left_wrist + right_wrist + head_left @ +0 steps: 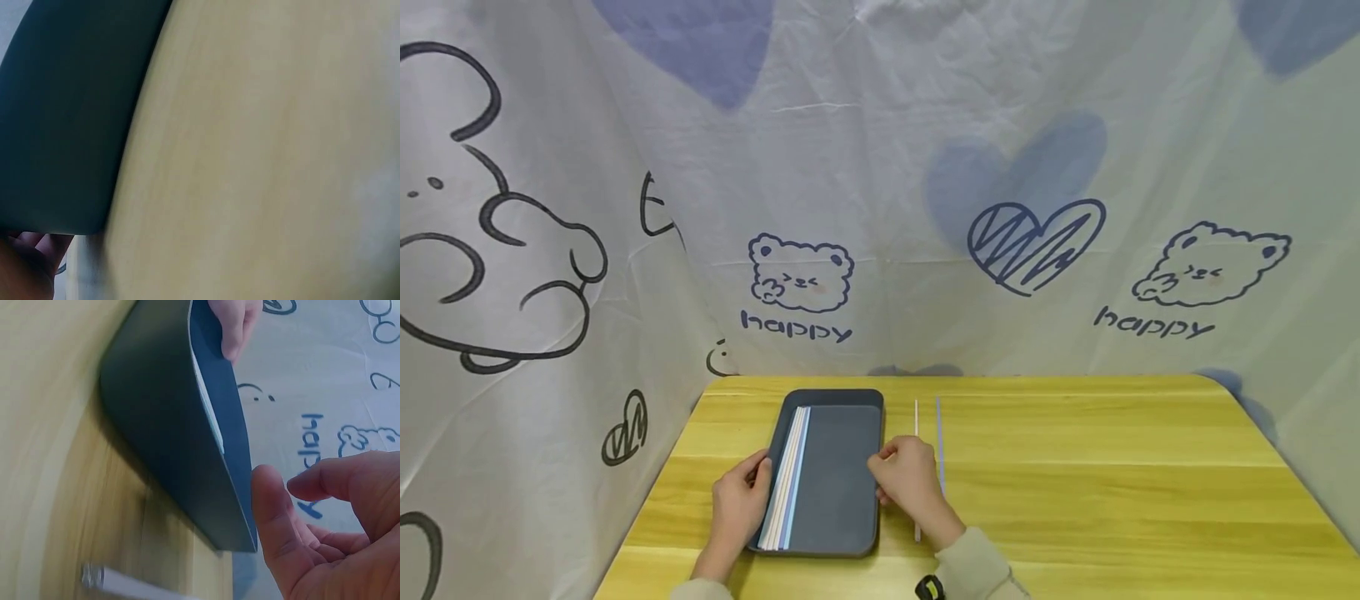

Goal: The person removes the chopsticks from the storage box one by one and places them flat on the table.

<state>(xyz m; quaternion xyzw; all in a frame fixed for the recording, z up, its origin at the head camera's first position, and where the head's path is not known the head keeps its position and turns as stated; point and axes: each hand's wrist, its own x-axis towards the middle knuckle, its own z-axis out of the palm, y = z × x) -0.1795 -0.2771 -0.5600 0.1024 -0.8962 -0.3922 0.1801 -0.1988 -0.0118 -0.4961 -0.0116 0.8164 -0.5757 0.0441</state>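
Note:
A dark grey tray (838, 483) lies on the table, its side wall (150, 394) looming large in the right wrist view. My left hand (741, 500) grips the tray's left side, thumb over the rim. Inside the tray, along that side, several thin white and blue sticks (787, 479) lie in a bundle. My right hand (910, 475) is by the right rim, fingers loosely bent; the right wrist view shows a gap between thumb and forefinger and nothing held. Partly under this hand, a whitish stick (916, 417) and a lilac-blue stick (938, 417) lie on the wood.
The yellow wood-grain table (1112, 483) stretches far to the right of the tray. A white cloth (880, 183) printed with bears and hearts hangs behind the table's back edge and along the left side. A dark band (929, 587) sits at the right wrist.

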